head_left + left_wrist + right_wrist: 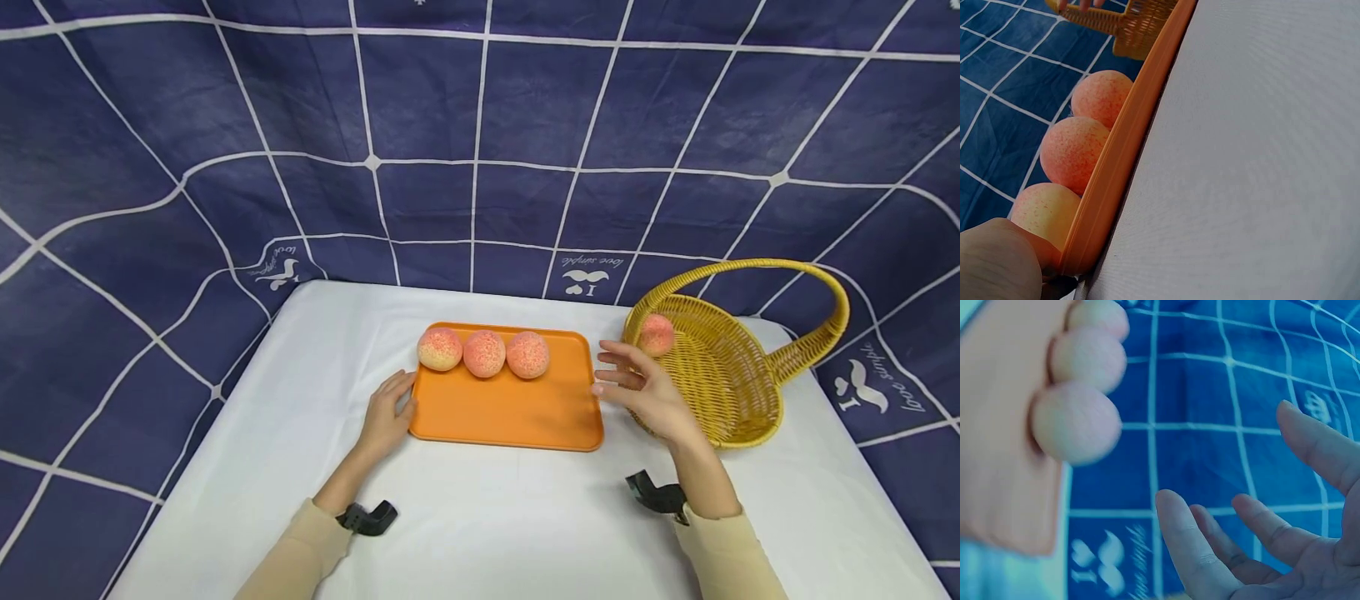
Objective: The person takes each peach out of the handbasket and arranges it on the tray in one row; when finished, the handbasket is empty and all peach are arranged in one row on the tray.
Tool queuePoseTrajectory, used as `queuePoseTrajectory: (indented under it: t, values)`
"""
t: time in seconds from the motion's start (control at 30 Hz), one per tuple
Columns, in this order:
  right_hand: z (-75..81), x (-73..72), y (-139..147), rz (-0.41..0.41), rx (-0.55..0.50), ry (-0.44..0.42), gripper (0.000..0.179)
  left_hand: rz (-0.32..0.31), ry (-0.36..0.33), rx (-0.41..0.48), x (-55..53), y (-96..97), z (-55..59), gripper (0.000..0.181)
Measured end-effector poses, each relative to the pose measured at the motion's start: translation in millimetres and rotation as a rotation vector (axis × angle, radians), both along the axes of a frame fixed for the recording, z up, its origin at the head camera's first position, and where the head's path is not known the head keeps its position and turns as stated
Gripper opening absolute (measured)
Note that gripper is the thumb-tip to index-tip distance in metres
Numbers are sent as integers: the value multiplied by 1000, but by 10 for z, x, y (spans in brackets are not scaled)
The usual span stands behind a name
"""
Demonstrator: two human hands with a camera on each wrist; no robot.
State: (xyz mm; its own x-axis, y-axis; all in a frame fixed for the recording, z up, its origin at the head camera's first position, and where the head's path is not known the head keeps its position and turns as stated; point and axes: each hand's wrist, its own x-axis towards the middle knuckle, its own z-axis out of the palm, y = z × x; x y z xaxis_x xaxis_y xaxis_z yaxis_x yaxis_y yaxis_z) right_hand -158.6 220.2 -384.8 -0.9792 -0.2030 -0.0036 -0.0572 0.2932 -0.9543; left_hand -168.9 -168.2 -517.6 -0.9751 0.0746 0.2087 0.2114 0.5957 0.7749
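Note:
An orange tray lies on the table with three pink-and-yellow peaches in a row along its far side: a left peach, a middle peach and a right peach. My left hand holds the tray's left rim, thumb and fingertips at the edge; part of it is hidden in the left wrist view. Between the tray and the yellow wicker basket, my right hand is raised with its fingers spread and nothing in them. One more peach sits inside the basket at its left wall.
The basket's tall arched handle rises above its bowl at the right. A white cloth covers the table. Behind and at both sides hangs a dark blue checked curtain, close to the table's far edge.

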Motion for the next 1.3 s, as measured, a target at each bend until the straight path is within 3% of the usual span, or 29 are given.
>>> queuePoseTrajectory:
  t: [0.1,0.3,0.57,0.7,0.8,0.93,1.1,1.3]
  values:
    - [144,39,173,-37,-18,45,61,2,8,0,5,-9,2,45]
    - [368,-4,503,-117,-185,133,57,7,34,0,6,-28,7,45]
    - [442,-179,820,-293,-257,186,43,-8,34,13,-7,-33,18,44]
    - [460,-338,929,-366,-228,137,44,-10,26,11,-7,-32,24,44]
    - [452,-476,998,-391,-183,88,53,-9,24,10,-10,-30,21,45]
    - [374,-649,1082,-344,-230,43,57,-7,32,8,-13,-25,11,45]
    - [214,-836,1181,-277,-317,5,45,-4,42,6,-3,-7,7,45]
    - [38,-977,1247,-288,-348,-46,38,0,53,20,10,17,3,44]
